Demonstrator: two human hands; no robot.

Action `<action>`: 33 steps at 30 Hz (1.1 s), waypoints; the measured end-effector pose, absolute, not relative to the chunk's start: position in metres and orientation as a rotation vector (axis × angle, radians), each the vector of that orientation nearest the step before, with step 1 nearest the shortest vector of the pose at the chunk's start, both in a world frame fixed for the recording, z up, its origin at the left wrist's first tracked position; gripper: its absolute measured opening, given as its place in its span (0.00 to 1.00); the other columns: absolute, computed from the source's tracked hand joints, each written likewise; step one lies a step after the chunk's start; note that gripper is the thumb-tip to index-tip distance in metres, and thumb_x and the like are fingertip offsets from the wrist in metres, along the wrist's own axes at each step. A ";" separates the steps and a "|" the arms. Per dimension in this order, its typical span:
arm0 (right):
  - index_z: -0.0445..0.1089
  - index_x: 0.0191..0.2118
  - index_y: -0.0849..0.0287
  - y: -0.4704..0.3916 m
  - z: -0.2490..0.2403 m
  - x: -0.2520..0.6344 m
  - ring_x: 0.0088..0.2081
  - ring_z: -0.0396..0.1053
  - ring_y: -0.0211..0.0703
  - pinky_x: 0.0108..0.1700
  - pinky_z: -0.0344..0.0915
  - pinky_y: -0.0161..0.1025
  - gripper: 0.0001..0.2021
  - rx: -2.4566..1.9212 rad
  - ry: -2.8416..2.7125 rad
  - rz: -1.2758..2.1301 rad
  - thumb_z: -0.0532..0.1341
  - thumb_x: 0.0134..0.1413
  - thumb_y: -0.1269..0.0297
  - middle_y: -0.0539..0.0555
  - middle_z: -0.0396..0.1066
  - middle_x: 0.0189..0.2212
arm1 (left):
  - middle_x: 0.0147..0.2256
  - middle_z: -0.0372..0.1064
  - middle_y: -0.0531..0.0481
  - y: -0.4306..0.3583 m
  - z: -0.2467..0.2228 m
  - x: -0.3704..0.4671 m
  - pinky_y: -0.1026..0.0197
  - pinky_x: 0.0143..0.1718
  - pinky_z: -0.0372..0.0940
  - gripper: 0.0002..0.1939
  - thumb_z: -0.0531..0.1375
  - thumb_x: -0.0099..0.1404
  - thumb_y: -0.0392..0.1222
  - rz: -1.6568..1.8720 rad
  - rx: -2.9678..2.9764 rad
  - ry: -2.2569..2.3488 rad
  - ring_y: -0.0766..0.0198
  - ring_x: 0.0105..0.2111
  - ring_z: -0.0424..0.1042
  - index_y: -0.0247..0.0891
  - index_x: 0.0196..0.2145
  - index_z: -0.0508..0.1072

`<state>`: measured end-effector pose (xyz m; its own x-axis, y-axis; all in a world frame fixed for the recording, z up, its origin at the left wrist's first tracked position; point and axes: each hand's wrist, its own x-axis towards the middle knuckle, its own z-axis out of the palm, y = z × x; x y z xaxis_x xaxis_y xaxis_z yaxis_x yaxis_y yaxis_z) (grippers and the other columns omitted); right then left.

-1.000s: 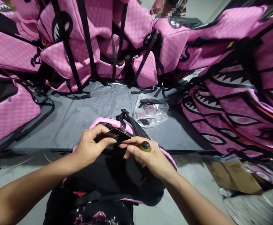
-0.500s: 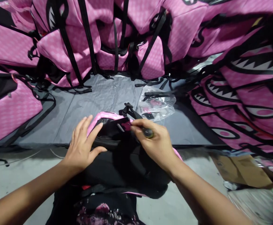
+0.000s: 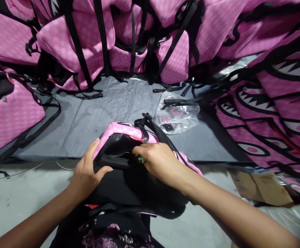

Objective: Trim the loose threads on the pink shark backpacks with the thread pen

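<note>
A pink and black backpack (image 3: 139, 186) lies in front of my body with its mouth open toward the table. My left hand (image 3: 86, 172) grips the left rim, fingers along the pink outer side and thumb at the black edge. At the opening, my right hand (image 3: 157, 160) is closed, its fingertips reaching inside. It holds a small dark tool (image 3: 140, 158) with a green end; the tool's kind is hidden by the fingers. A thin edge of a hang tag (image 3: 126, 155) shows at the fingertips. A black strap with a buckle (image 3: 147, 117) rises behind the opening.
A clear plastic bag (image 3: 177, 115) with small pink and black pieces lies on the grey-covered table (image 3: 88, 120). Several pink backpacks (image 3: 175, 57) line the back; a stack with shark faces (image 3: 253, 103) stands right. Cardboard (image 3: 266, 189) is on the floor.
My right hand has moved left and down, carrying the hang tag from the rim into the backpack's mouth. The opening gapes wider, and my left fingers have closed round the rim.
</note>
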<state>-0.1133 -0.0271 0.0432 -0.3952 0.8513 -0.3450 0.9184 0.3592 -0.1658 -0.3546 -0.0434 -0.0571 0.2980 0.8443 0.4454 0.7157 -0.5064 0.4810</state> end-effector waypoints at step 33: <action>0.75 0.41 0.62 -0.031 0.062 -0.090 0.38 0.76 0.49 0.34 0.66 0.39 0.12 1.480 2.312 -0.317 0.58 0.58 0.81 0.56 0.78 0.38 | 0.65 0.59 0.39 -0.030 -0.069 -0.374 0.42 0.59 0.68 0.38 0.55 0.72 0.56 0.671 2.184 1.628 0.43 0.61 0.66 0.46 0.72 0.44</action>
<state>-0.0904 -0.0312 0.0618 -0.3761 0.8221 -0.4274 0.9067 0.4215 0.0127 -0.3735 -0.0303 -0.0691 0.2344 0.9570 0.1706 0.7993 -0.2896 0.5266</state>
